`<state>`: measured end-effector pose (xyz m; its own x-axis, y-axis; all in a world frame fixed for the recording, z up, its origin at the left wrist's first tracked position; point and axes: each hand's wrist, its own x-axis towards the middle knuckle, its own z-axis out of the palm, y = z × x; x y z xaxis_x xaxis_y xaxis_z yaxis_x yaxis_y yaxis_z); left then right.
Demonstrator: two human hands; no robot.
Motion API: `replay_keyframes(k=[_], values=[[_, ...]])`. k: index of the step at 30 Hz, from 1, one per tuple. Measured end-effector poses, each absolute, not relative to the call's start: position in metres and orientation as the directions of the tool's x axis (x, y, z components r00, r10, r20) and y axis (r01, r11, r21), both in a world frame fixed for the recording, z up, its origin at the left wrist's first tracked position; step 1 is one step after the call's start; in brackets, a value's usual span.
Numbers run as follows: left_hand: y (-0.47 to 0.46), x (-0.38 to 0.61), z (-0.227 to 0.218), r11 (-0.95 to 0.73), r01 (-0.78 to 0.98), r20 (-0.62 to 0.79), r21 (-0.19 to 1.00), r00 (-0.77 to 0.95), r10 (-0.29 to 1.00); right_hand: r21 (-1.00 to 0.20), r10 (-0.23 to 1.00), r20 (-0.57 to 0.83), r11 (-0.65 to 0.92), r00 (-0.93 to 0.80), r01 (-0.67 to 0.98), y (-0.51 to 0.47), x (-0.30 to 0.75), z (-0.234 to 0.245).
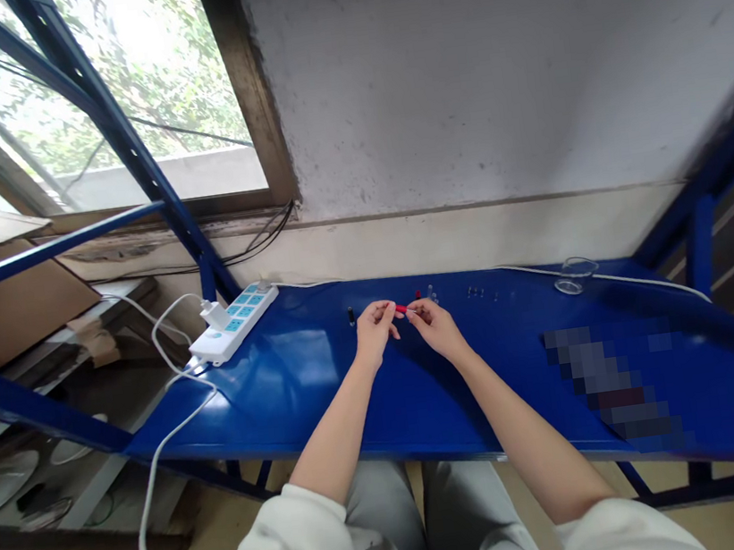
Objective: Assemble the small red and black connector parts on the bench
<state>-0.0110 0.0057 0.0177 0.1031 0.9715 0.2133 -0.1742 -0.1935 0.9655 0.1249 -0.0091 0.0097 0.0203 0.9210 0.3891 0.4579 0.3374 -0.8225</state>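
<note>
Both my hands meet over the middle of a blue metal shelf (328, 388). My left hand (375, 326) and my right hand (433, 324) pinch the two ends of a small red part (401, 309) between their fingertips, a little above the shelf. A small black cylinder (351, 316) stands just left of my left hand. Past my right hand lie a small dark red piece (418, 294) and a small clear piece (431, 292).
A white power strip (235, 324) with blue sockets and a plugged-in adapter lies at the shelf's left back, its white cable hanging off the edge. Several tiny dark parts (481, 292) and a clear glass dish (574, 276) sit further right. A blurred patch covers the right.
</note>
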Motion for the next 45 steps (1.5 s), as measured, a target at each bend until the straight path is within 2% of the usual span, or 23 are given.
replay_keyframes(k=[4,7,12,16,20,24,34,39,42,45], values=[[0.006,-0.010,0.016,-0.189,-0.164,0.218,0.968,0.181,0.959,-0.759,0.912,0.410,0.357,-0.027,0.544,-0.009,0.129,0.011],[0.009,-0.010,0.012,-0.204,-0.133,0.218,0.970,0.104,0.970,-0.679,0.915,0.392,0.356,-0.093,0.641,-0.010,0.135,0.015],[0.015,-0.014,0.006,-0.237,-0.121,0.230,0.964,-0.068,0.971,-0.705,0.982,0.146,0.188,-0.119,0.684,-0.011,0.153,0.018],[0.015,-0.008,0.000,-0.257,0.013,0.257,0.966,-0.047,0.965,-0.701,0.998,-0.024,0.022,-0.055,0.712,-0.007,0.172,0.014],[0.014,0.005,-0.004,-0.321,0.274,0.304,0.906,0.104,0.947,-0.685,0.997,0.020,-0.039,0.072,0.728,-0.002,0.181,0.008],[0.018,0.016,-0.005,-0.329,0.427,0.290,0.842,0.156,0.944,-0.577,0.984,0.094,-0.069,0.150,0.814,0.000,0.178,0.003],[0.027,0.030,-0.008,-0.380,0.606,0.359,0.699,0.163,0.919,-0.457,0.983,0.064,-0.124,0.171,0.881,-0.001,0.171,0.002],[0.032,0.032,-0.014,-0.353,0.720,0.325,0.598,0.184,0.928,-0.446,0.985,0.061,-0.118,0.161,0.887,-0.002,0.169,0.004],[0.032,0.030,-0.013,-0.340,0.735,0.309,0.586,0.185,0.933,-0.444,0.985,0.051,-0.128,0.167,0.887,-0.002,0.169,0.004],[0.027,0.023,-0.004,-0.402,0.708,0.363,0.581,0.217,0.906,-0.440,0.983,0.012,-0.158,0.182,0.884,-0.002,0.169,0.006]])
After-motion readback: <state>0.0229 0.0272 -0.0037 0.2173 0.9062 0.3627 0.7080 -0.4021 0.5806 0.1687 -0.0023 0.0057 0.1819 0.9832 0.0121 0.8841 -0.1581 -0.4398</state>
